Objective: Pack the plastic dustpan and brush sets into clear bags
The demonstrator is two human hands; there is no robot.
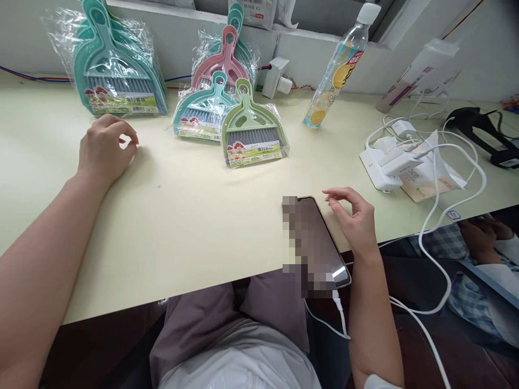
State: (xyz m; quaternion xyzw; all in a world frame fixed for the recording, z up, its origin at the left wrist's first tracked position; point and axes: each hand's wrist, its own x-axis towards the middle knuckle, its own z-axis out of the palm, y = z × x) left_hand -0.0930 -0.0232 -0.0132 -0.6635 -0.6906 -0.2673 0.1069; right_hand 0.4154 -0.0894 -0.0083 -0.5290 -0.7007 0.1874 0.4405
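Observation:
My left hand (106,148) rests on the table with its fingers curled and the thumb meeting the forefinger in a loose ring; nothing shows inside. Just behind it stands a bagged stack of teal dustpan-and-brush sets (117,70). Beside the phone (320,237), my right hand (353,216) is held with bent fingers slightly apart and holds nothing. The phone lies over the table's front edge with a white cable plugged into its lower end. In the middle a green dustpan-and-brush set (253,127) and a blue set (203,111) lean before a pink one (221,59).
A tilted-looking drink bottle (334,70) stands near the wall. To the right are a white power strip (381,167) with looped cables, a paper packet (433,178), a pale cylindrical bottle (417,75) and a black device (482,132). Another person's hands (482,237) show at the right edge.

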